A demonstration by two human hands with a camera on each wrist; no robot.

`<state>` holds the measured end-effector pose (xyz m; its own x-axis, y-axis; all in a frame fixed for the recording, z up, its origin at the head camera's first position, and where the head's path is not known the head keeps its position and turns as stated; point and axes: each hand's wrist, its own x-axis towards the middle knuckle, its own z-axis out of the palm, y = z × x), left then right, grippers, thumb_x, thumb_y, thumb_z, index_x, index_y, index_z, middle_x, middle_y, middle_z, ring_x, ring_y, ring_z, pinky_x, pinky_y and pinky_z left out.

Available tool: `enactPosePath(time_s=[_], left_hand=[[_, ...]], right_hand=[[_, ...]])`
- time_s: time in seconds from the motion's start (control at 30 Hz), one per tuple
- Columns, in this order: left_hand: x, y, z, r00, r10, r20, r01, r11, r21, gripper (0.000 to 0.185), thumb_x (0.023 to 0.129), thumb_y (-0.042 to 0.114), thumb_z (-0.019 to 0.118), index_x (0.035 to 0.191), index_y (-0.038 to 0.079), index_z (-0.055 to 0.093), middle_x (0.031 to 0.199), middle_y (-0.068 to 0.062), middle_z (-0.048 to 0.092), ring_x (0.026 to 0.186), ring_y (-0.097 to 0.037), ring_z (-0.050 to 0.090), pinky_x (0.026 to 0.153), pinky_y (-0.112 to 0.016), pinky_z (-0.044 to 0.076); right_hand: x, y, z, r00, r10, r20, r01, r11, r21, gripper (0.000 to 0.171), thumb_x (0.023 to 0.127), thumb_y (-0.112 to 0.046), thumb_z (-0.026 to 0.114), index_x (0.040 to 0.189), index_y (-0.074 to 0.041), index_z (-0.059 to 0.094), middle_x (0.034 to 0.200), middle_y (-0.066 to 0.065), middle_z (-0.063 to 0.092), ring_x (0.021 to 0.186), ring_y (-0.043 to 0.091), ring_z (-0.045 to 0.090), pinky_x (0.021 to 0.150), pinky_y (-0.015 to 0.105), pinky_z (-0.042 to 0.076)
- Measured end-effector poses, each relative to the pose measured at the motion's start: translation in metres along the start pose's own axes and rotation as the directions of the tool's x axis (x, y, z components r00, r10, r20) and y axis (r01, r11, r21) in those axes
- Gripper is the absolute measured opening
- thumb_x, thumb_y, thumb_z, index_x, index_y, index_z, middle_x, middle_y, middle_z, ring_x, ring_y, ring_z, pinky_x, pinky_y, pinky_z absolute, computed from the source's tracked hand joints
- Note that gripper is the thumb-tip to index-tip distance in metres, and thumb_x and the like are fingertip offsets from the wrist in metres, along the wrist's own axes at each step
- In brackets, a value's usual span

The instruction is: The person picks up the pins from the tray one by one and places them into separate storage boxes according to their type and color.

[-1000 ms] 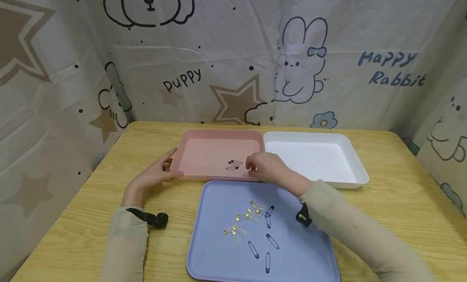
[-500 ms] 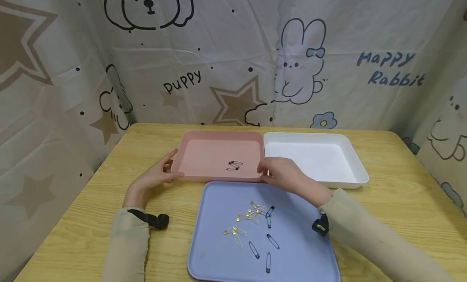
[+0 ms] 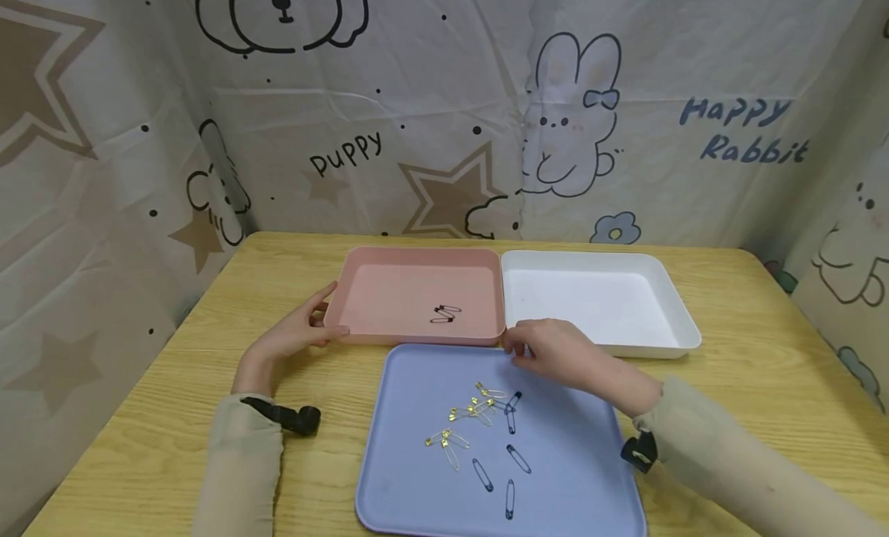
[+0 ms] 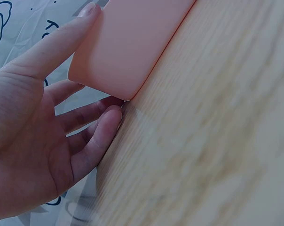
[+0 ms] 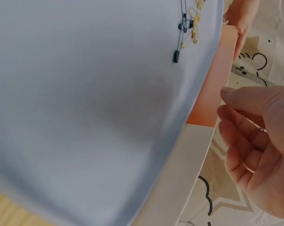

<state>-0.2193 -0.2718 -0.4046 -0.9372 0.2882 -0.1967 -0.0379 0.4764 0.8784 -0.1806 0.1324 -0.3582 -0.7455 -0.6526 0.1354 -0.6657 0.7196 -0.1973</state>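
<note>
My left hand (image 3: 316,332) rests against the near left corner of the pink tray (image 3: 389,286); in the left wrist view its thumb lies along the pink tray (image 4: 132,42) wall and straight fingers (image 4: 106,125) touch the corner's base. Two black safety pins (image 3: 445,314) lie in the pink tray. My right hand (image 3: 524,350) hovers over the far edge of the blue tray (image 3: 417,491), fingers loosely curled and holding nothing, as the right wrist view of the hand (image 5: 226,110) shows. Gold safety pins (image 3: 472,410) and several dark ones (image 3: 514,460) lie scattered on the blue tray.
A white tray (image 3: 597,298) sits against the pink tray's right side, with nothing in it. All three trays stand on a wooden table (image 3: 764,352). A cartoon-printed cloth (image 3: 444,120) hangs close behind and around the table's sides.
My right hand has drawn back out of the pink tray, towards me and to the right, to the blue tray's far edge. The left hand has stayed put.
</note>
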Motion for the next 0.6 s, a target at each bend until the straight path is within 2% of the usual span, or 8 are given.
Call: enactPosePath(time_s=[0.23,0.6], left_hand=[[0.000,0.000,-0.001,1.000,0.004,-0.003,-0.004,1.000,-0.002,0.090,0.080,0.026,0.069,0.147,0.027,0.008,0.130,-0.018,0.034,0.095,-0.023,0.045,0.072,-0.030,0.045],[0.000,-0.001,-0.001,1.000,0.009,0.000,-0.009,1.000,0.000,0.090,0.081,0.025,0.068,0.147,0.025,0.007,0.130,-0.019,0.033,0.091,-0.020,0.046,0.070,-0.028,0.044]], right_hand=[[-0.008,0.000,0.003,0.999,-0.023,0.030,0.023,1.000,-0.016,0.008,0.076,-0.014,0.071,0.082,-0.017,0.068,0.075,-0.009,0.060,0.062,0.003,0.049,0.059,0.019,0.043],[-0.016,-0.001,0.010,0.988,-0.039,0.147,0.034,0.999,0.038,0.007,0.076,-0.016,0.070,0.083,-0.018,0.066,0.072,-0.010,0.058,0.059,0.001,0.046,0.054,0.017,0.040]])
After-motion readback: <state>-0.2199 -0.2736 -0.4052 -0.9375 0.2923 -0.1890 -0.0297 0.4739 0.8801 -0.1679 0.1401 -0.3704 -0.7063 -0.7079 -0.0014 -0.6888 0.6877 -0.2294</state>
